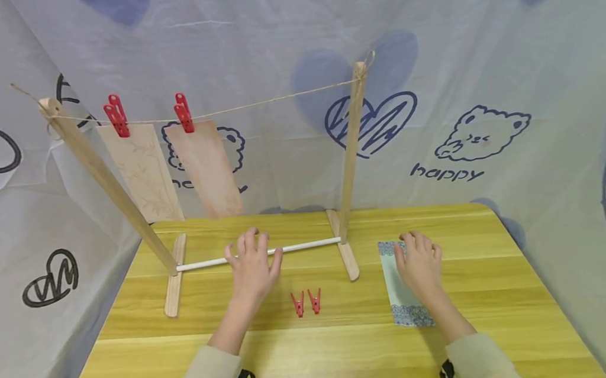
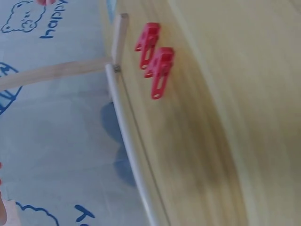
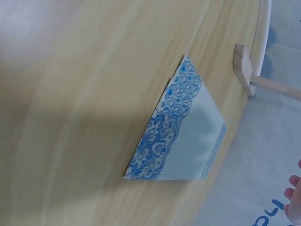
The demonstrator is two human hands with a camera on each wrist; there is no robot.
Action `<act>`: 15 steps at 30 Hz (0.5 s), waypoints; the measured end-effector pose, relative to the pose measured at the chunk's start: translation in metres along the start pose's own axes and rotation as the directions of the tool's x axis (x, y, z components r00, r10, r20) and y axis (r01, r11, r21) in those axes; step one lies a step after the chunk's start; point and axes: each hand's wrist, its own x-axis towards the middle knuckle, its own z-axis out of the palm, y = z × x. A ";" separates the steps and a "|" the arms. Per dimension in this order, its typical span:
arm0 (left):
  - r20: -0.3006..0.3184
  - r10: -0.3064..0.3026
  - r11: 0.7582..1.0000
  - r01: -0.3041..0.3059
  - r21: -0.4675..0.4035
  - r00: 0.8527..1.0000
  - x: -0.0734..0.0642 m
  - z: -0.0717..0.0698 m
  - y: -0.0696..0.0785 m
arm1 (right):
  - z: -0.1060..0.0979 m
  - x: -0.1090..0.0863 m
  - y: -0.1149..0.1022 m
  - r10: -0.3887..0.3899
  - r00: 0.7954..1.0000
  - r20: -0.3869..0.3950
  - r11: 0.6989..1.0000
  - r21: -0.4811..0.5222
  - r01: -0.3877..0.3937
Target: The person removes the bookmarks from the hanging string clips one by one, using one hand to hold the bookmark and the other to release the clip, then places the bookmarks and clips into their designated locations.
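Note:
My left hand (image 1: 252,268) hovers by the white rod (image 1: 307,246) of a wooden stand, fingers loosely bent and spread, with nothing in them. Over a pale blue card (image 1: 396,282) with blue lace-patterned ends hangs my right hand (image 1: 420,266), its relaxed fingers covering part of the card's upper right. In the right wrist view the card (image 3: 193,136) lies on the table with a small step along its near edge. Between the hands lie two red clothespins, the left one (image 1: 298,304) and the right one (image 1: 315,301), side by side on the tabletop.
A string (image 1: 274,99) runs between the stand's left post (image 1: 110,186) and right post (image 1: 352,155). Two red clothespins hold a cream floral paper (image 1: 141,172) and a peach paper (image 1: 205,170) on it. Behind the wooden table (image 1: 322,359) hangs a printed cloth (image 1: 280,30).

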 end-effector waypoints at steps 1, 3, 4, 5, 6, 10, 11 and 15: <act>-0.008 -0.002 1.000 0.002 -0.003 1.000 0.001 -0.002 0.000 | 0.000 0.000 -0.001 -0.002 1.000 -0.002 1.000 0.003 0.002; -0.032 -0.004 1.000 0.004 -0.012 0.999 0.005 -0.007 0.000 | -0.001 0.001 -0.004 -0.003 1.000 -0.004 1.000 0.012 0.003; -0.043 -0.004 1.000 0.004 -0.013 0.999 0.006 -0.009 0.000 | -0.001 0.001 -0.006 -0.003 1.000 -0.003 1.000 0.016 0.003; -0.058 -0.003 1.000 0.002 -0.014 0.998 0.007 -0.011 0.000 | -0.001 0.002 -0.007 -0.003 1.000 -0.001 1.000 0.019 0.003; -0.071 -0.002 1.000 0.001 -0.019 0.997 0.009 -0.013 0.000 | -0.001 0.002 -0.008 -0.003 1.000 -0.001 1.000 0.024 0.003; -0.137 0.009 0.999 -0.013 -0.030 0.990 0.014 -0.023 -0.002 | -0.002 0.005 -0.014 -0.009 1.000 -0.009 0.999 0.032 0.010; -0.156 0.012 0.999 -0.018 -0.033 0.988 0.016 -0.025 -0.002 | -0.002 0.006 -0.015 -0.014 1.000 -0.012 0.999 0.033 0.014; -0.221 0.017 0.999 -0.025 -0.031 0.975 0.022 -0.033 -0.007 | -0.003 0.011 -0.024 -0.038 0.999 -0.030 0.998 0.046 0.039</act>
